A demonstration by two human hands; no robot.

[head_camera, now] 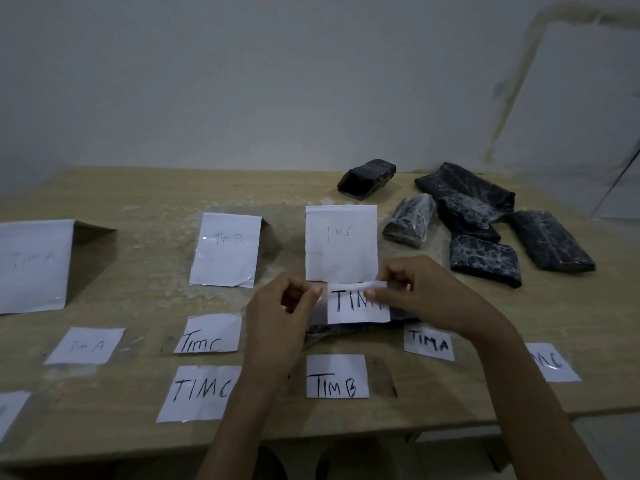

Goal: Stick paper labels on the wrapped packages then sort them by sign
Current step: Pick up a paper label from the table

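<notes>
A dark wrapped package (332,330) lies on the table under my hands, mostly hidden. On it rests a white paper label (349,306) reading "TIM", its last letter covered. My right hand (412,292) pinches the label's curled top edge. My left hand (287,306) pinches a thin clear strip at the label's left side. Several black wrapped packages (485,258) lie in a heap at the right. Three upright signs stand in a row: "Tim A" (33,265), "Tim B" (227,249) and "Tim C" (341,242).
Loose labels lie flat on the wooden table (145,188): "Tim A" (85,345), two "TIM C" (209,336) (199,393), "TIM B" (336,377), "TIM A" (428,342), one at the right (554,363). One lone package (367,180) lies at the back. A wall stands behind.
</notes>
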